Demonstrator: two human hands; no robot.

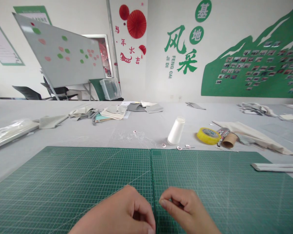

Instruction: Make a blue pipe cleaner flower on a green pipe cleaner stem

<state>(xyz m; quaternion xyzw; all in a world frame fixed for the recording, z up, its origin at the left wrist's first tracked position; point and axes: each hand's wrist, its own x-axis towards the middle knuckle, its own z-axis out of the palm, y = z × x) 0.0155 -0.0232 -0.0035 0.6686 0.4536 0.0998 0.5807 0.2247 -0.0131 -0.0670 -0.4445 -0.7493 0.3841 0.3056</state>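
Observation:
My left hand (127, 213) is over the left green cutting mat (88, 175), its fingers curled together toward the lower edge; what they hold, if anything, is hidden. Just to the right, my right hand (185, 208) is above the right cutting mat (222, 182), thumb and forefinger pinched, with any thing between them too small to make out. The two hands are apart. Beyond the mats, a white thread cone (176, 131) stands upright. Loose white thread (136, 138) lies tangled to its left, and small round pieces (179, 148) lie near its base.
A yellow tape roll (208, 136) and a brown cardboard tube (230, 140) lie right of the cone. Grey and beige cloth pieces (114, 111) are scattered behind. A folded pale strip (275, 167) rests on the right mat. Clear plastic wrap (12, 130) lies at far left.

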